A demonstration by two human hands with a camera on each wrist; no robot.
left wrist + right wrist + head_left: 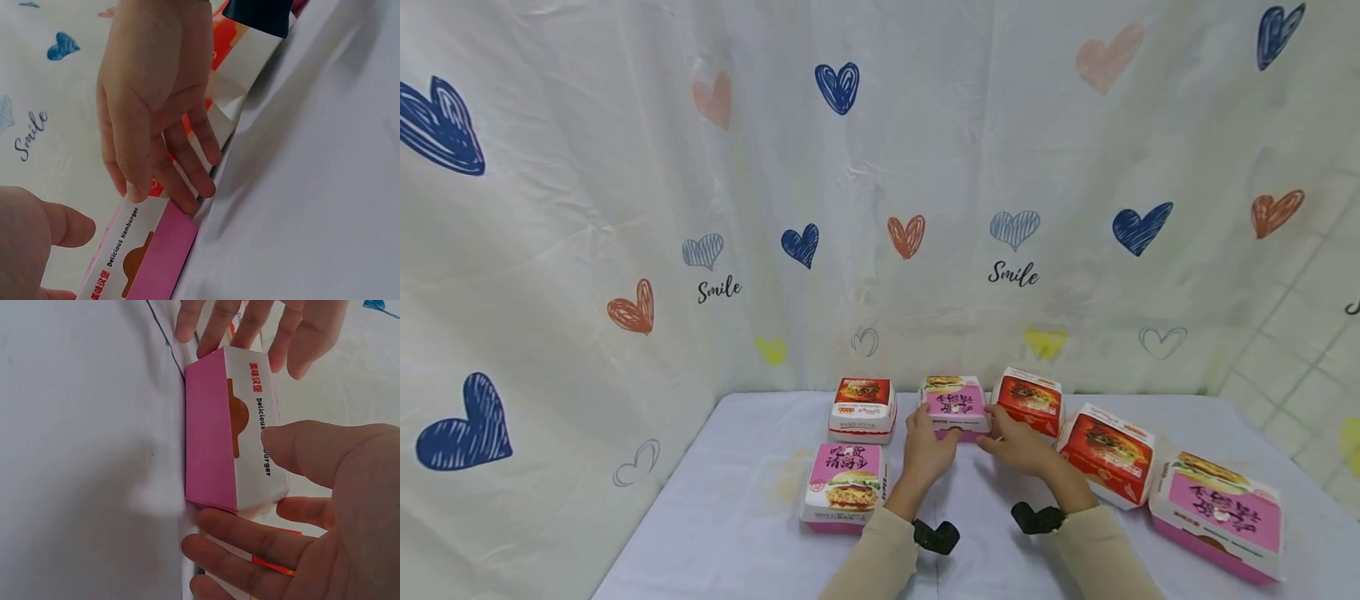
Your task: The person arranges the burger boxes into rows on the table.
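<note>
A pink-and-white hamburger box [955,406] stands at the back middle of the table, between both hands. At its left side is my left hand [927,450], fingers extended along the side. My right hand [1018,443] is at its right side, fingers fairly straight and beside the box's corner. In the right wrist view, the right thumb [306,450] overlaps the white front of the lid, and the brown tab faces the camera. The left wrist view shows the right fingertips right at the box's end, with the left thumb [72,226] apart from it.
Just right of that box sits a red hamburger box [1032,402], with another red box [1108,454] and a pink box [1221,517] running nearer. To the left are a red-and-white box [862,410] and a pink box [844,492]. A heart-print curtain [940,317] hangs behind the table.
</note>
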